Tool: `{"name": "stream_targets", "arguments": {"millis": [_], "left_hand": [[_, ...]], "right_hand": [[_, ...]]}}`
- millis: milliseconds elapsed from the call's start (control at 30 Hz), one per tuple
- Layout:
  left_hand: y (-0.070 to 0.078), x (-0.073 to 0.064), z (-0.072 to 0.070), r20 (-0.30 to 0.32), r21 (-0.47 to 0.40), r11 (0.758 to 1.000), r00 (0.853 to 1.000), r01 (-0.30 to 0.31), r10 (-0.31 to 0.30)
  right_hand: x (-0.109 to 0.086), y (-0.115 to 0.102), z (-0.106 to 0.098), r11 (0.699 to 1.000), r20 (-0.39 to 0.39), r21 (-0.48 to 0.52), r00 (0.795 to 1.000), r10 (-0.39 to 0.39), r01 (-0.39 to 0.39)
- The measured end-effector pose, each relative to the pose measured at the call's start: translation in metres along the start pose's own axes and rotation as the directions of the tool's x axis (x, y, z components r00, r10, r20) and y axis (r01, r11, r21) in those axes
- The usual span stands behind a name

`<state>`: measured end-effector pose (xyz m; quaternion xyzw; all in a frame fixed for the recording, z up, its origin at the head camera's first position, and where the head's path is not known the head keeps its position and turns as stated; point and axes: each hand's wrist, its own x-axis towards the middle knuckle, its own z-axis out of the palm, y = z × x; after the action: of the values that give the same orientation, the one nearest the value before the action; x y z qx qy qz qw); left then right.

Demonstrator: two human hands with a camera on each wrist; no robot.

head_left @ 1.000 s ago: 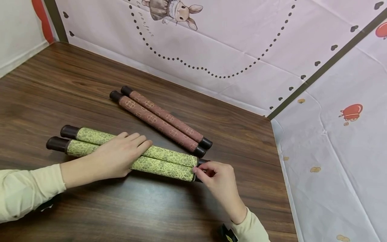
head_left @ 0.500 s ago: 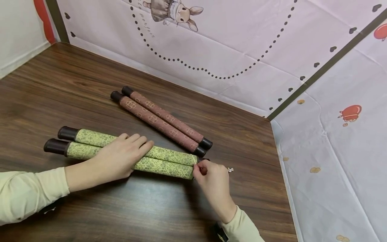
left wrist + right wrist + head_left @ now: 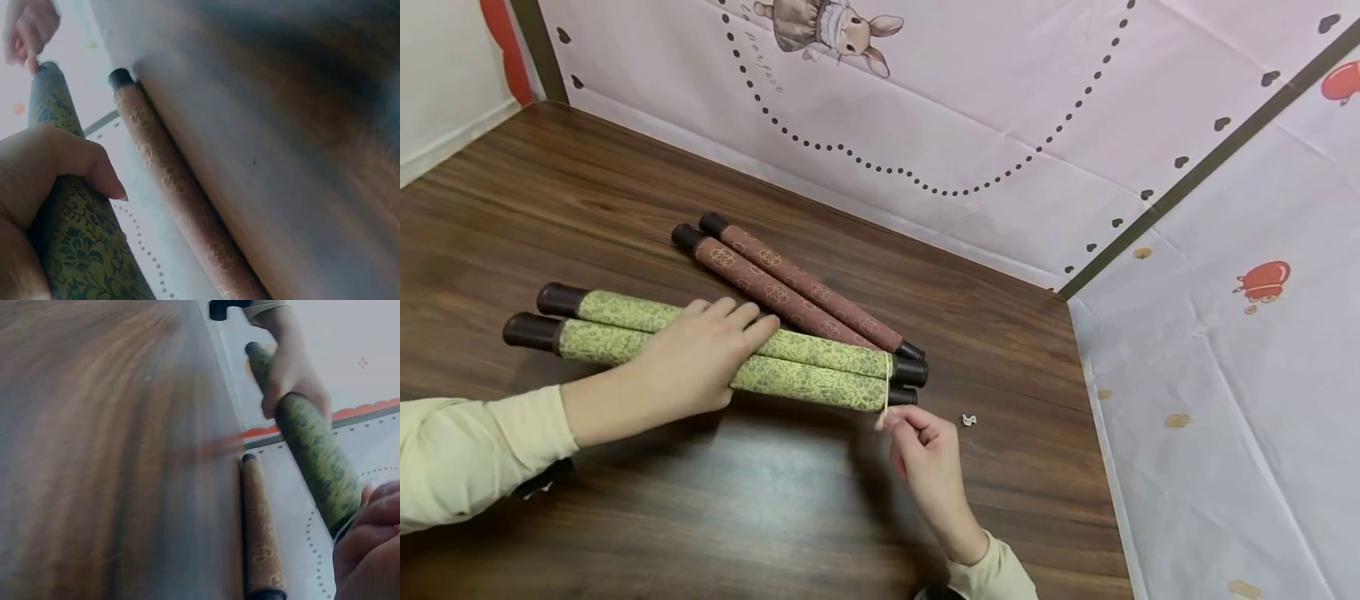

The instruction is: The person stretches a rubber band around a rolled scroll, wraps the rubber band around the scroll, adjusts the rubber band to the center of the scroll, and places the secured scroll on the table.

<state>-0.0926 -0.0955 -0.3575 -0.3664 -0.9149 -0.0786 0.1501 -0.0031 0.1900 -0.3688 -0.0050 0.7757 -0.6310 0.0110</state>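
My left hand (image 3: pixel 700 358) lies across the middle of two rolled scrolls (image 3: pixel 820 377) covered in green patterned cloth and grips them side by side. Dark knobs cap their ends. In the left wrist view its thumb curls over the green cloth (image 3: pixel 81 250). A thin white band (image 3: pixel 888 383) runs across the rolls near their right ends. Just below that end, my right hand (image 3: pixel 928 458) pinches the band between thumb and finger and draws it taut. From the right wrist, the green scroll (image 3: pixel 312 450) shows raised above the table, fingers (image 3: pixel 369 544) at its end.
Behind lie two reddish-brown scrolls (image 3: pixel 782 296) with flower medallions; the green rolls overlap their right ends in the head view. A small white scrap (image 3: pixel 969 420) is on the wooden table (image 3: pixel 1022 492) right of my right hand. Printed cloth walls (image 3: pixel 985 125) enclose the table.
The green scrolls have risen and shifted slightly left, with the left hand still gripping them. My right hand has pulled the band down below their end, and the white scrap is fully exposed.
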Motion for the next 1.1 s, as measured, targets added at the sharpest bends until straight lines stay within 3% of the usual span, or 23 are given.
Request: {"name": "stream_targets", "arguments": {"millis": [133,367,433,533,633,700,733,767,833,900,933,967,1000,1033,1100], "left_hand": [[-0.009,0.009,-0.007,0.001,-0.013,0.999,0.999,0.042,-0.042],[-0.006,0.013,-0.004,0.0,-0.067,0.997,0.999,0.034,-0.034],[-0.007,0.013,-0.003,0.002,-0.057,0.998,0.999,0.032,-0.032],[-0.011,0.012,-0.003,-0.008,-0.016,1.0,1.0,0.021,-0.021],[-0.011,0.009,0.0,-0.034,0.042,0.999,0.999,-0.029,0.031],[-0.007,0.005,0.004,-0.048,0.059,0.996,0.996,-0.072,0.075],[-0.005,0.003,0.007,-0.049,0.071,0.993,0.994,-0.09,0.093],[-0.004,0.001,0.01,-0.049,0.076,0.992,0.993,-0.105,0.109],[-0.002,-0.003,0.015,-0.034,0.088,0.989,0.991,-0.123,0.126],[-0.004,-0.007,0.019,-0.012,0.1,0.988,0.993,-0.118,0.12],[-0.005,-0.009,0.02,-0.002,0.103,0.989,0.994,-0.108,0.109],[-0.007,-0.011,0.02,0.009,0.095,0.991,0.996,-0.091,0.09],[-0.008,-0.013,0.02,0.018,0.08,0.994,0.997,-0.071,0.07],[-0.009,-0.015,0.02,0.025,0.06,0.997,0.999,-0.05,0.048],[-0.01,-0.018,0.018,0.027,0.007,1.0,1.0,-0.011,0.011]], "right_hand": [[0.003,0.009,0.0,0.997,0.104,0.035,0.992,-0.071,0.067],[0.011,0.026,0.002,0.993,0.304,0.115,0.952,-0.022,-0.014],[0.01,0.028,0.003,0.996,0.326,0.083,0.945,-0.014,-0.014],[0.003,0.025,0.005,0.999,0.299,-0.023,0.954,-0.019,0.027],[-0.006,0.018,0.008,0.971,0.269,-0.146,0.952,-0.144,0.188],[-0.01,0.015,0.008,0.914,0.255,-0.217,0.924,-0.286,0.343],[-0.011,0.013,0.008,0.861,0.25,-0.265,0.893,-0.374,0.435],[-0.01,0.012,0.007,0.778,0.25,-0.333,0.846,-0.471,0.532],[-0.009,0.008,0.005,0.565,0.261,-0.459,0.712,-0.652,0.685],[-0.006,0.003,0.0,0.35,0.248,-0.552,0.549,-0.798,0.757],[-0.003,-0.001,-0.002,0.274,0.228,-0.59,0.482,-0.846,0.759],[-0.001,-0.005,-0.006,0.236,0.207,-0.618,0.444,-0.872,0.75],[0.002,-0.008,-0.009,0.236,0.187,-0.628,0.438,-0.879,0.742],[0.004,-0.01,-0.012,0.253,0.171,-0.638,0.454,-0.874,0.727],[0.007,-0.012,-0.018,0.303,0.181,-0.668,0.543,-0.82,0.68]]}}
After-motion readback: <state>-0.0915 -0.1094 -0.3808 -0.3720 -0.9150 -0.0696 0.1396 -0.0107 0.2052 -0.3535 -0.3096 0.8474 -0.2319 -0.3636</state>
